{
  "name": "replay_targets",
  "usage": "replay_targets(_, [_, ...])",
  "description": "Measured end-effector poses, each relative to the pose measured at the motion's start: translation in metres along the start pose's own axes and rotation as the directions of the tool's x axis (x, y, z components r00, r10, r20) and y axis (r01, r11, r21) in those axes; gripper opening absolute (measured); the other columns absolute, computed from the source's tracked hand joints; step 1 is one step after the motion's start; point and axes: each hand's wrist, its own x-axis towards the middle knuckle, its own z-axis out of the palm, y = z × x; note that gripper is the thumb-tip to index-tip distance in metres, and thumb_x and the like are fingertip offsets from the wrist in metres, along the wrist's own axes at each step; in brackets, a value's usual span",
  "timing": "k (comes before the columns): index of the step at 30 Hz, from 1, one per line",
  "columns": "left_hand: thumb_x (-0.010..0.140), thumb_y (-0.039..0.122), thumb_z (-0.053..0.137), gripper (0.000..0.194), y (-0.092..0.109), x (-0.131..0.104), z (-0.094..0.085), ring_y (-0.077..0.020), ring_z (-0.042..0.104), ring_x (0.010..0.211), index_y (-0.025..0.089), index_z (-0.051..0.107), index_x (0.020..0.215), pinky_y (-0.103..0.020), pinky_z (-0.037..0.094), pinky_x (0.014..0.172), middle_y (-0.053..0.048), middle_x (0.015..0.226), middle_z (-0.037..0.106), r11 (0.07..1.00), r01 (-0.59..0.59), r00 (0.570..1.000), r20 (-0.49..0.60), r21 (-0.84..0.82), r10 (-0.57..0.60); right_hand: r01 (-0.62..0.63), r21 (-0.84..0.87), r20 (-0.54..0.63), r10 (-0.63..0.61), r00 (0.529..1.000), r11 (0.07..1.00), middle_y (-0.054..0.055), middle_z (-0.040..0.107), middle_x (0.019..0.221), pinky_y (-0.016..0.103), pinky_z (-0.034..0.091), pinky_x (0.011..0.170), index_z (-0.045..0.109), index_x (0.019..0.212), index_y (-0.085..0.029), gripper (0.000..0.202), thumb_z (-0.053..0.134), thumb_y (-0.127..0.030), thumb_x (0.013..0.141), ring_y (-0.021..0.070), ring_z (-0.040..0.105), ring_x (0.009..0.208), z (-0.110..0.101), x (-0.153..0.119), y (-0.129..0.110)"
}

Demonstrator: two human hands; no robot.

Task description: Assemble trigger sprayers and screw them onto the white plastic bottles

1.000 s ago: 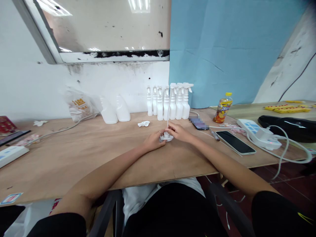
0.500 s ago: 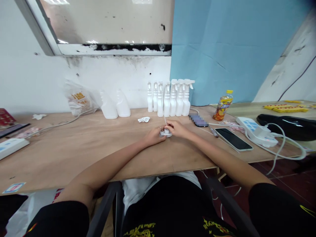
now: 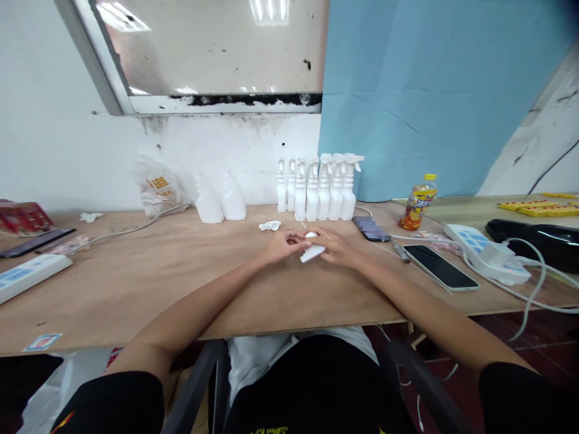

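Between my two hands, just above the wooden table, is a white spray trigger head. My right hand wraps its fingers around the head from the right. From the left, my left hand pinches at the head with thumb and fingers; a ring shows on it. A short bit of thin white tube pokes out beyond my fingers. Another white spray head lies on the table just past my left hand. Several white spray bottles with heads on stand in a tight group behind.
Two white bottles without heads stand by the wall, beside a plastic bag. To the right are a phone, a second phone, a screwdriver-like tool, a drink bottle and a power strip with cables.
The spray head has been turned over in my hands: its tube pointed up before, and its white body now shows tilted toward me. The camera view has shifted slightly.
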Motion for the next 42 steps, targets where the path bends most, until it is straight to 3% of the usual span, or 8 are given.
replay_targets(4, [0.092,0.047,0.052,0.035,-0.005,0.032,-0.070,-0.0226,0.063,0.097,0.016,0.066,0.102,-0.037,0.051,0.088,-0.010,0.104,0.070,0.903,-0.030,0.931,-0.318,0.429,0.182,-0.121,0.140,-0.295,0.158,0.942,0.983,0.011,0.062,0.129,0.048,0.045,0.103,0.066,0.121,-0.028,0.032,0.064,-0.027,0.089,0.0305,0.057,0.123,-0.016,0.003,-0.005])
replay_targets(9, [0.086,0.039,0.064,0.065,-0.041,0.087,-0.171,-0.0347,0.034,0.137,0.005,0.041,0.136,-0.048,0.029,0.115,-0.023,0.144,0.044,0.708,0.367,0.655,-0.708,0.604,0.265,-0.172,0.467,-0.683,0.477,0.552,0.868,0.011,0.069,0.111,0.043,0.057,0.080,0.065,0.109,-0.025,0.035,0.068,-0.051,0.085,0.0265,0.068,0.093,-0.043,0.008,-0.012])
replay_targets(12, [0.080,0.042,0.071,0.092,-0.062,0.103,-0.186,-0.0397,0.036,0.136,-0.003,0.023,0.146,-0.050,0.031,0.113,-0.029,0.145,0.041,0.648,0.609,0.569,-0.821,0.458,0.046,-0.146,0.606,-0.684,0.606,0.407,0.782,0.011,0.072,0.101,0.037,0.056,0.069,0.063,0.103,-0.022,0.041,0.066,-0.058,0.083,0.0196,0.065,0.069,-0.052,0.009,-0.002])
replay_targets(16, [0.078,0.032,0.070,0.092,-0.075,0.110,-0.163,-0.0435,0.039,0.133,-0.002,0.021,0.148,-0.057,0.029,0.111,-0.030,0.143,0.043,0.524,0.754,0.500,-0.864,0.396,-0.067,-0.095,0.732,-0.602,0.706,0.373,0.675,0.007,0.072,0.085,0.030,0.051,0.053,0.057,0.094,-0.021,0.048,0.064,-0.066,0.081,0.0135,0.059,0.050,-0.056,0.005,0.024])
replay_targets(18, [0.079,0.026,0.067,0.087,-0.073,0.110,-0.149,-0.0420,0.039,0.134,0.003,0.022,0.149,-0.058,0.026,0.112,-0.028,0.146,0.040,0.519,0.727,0.534,-0.846,0.450,-0.014,-0.068,0.782,-0.564,0.750,0.345,0.619,0.006,0.072,0.083,0.028,0.048,0.047,0.053,0.091,-0.022,0.051,0.064,-0.070,0.079,0.0122,0.056,0.046,-0.059,0.001,0.036])
replay_targets(24, [0.079,0.025,0.060,0.078,-0.032,0.075,-0.105,-0.0377,0.039,0.133,0.013,0.029,0.151,-0.052,0.024,0.113,-0.021,0.150,0.035,0.459,0.208,0.875,-0.374,0.864,0.308,-0.001,0.841,-0.525,0.818,0.236,0.541,0.004,0.072,0.084,0.026,0.045,0.041,0.051,0.092,-0.023,0.051,0.065,-0.070,0.077,0.0102,0.054,0.043,-0.065,-0.008,0.055])
replay_targets(31, [0.083,0.031,0.059,0.076,-0.010,-0.010,-0.067,-0.0369,0.036,0.133,0.027,0.030,0.154,-0.055,0.013,0.117,-0.011,0.142,0.048,0.369,-0.022,0.897,-0.145,0.929,0.417,0.018,0.870,-0.485,0.846,0.220,0.493,0.002,0.071,0.077,0.025,0.042,0.038,0.050,0.092,-0.024,0.049,0.066,-0.067,0.076,0.0102,0.050,0.041,-0.065,-0.012,0.062])
replay_targets(42, [0.084,0.032,0.056,0.076,-0.024,-0.016,-0.084,-0.0362,0.037,0.133,0.026,0.029,0.154,-0.054,0.022,0.111,-0.012,0.145,0.047,0.350,-0.073,0.913,-0.079,0.934,0.401,0.005,0.869,-0.481,0.843,0.241,0.494,0.002,0.070,0.070,0.022,0.037,0.036,0.052,0.087,-0.021,0.048,0.072,-0.063,0.074,0.0086,0.047,0.038,-0.055,-0.016,0.065])
